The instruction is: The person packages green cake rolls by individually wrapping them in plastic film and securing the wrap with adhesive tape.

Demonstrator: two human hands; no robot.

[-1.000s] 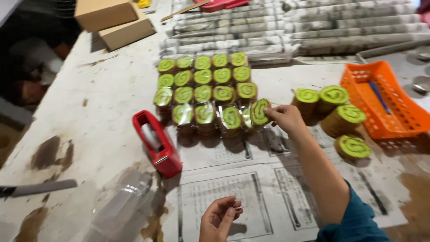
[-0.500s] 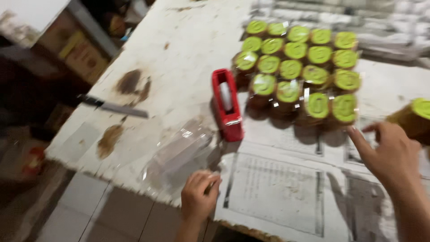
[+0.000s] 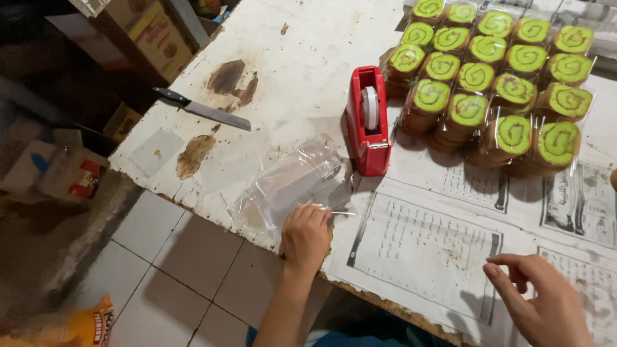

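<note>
Left hand on the clear plastic bags at the table's near edge.

I see my left hand [image 3: 306, 235] at lower centre, fingers curled down and pinching the stack of clear plastic bags [image 3: 289, 183], which lies on the white table [image 3: 302, 71] just left of the red tape dispenser [image 3: 367, 119]. My right hand [image 3: 540, 302], lower right, hovers empty over the newspaper [image 3: 424, 247], fingers loosely bent and narrow. Wrapped green spiral rolls [image 3: 488, 83] fill the upper right; a knife [image 3: 202, 109] lies at upper left.
</note>
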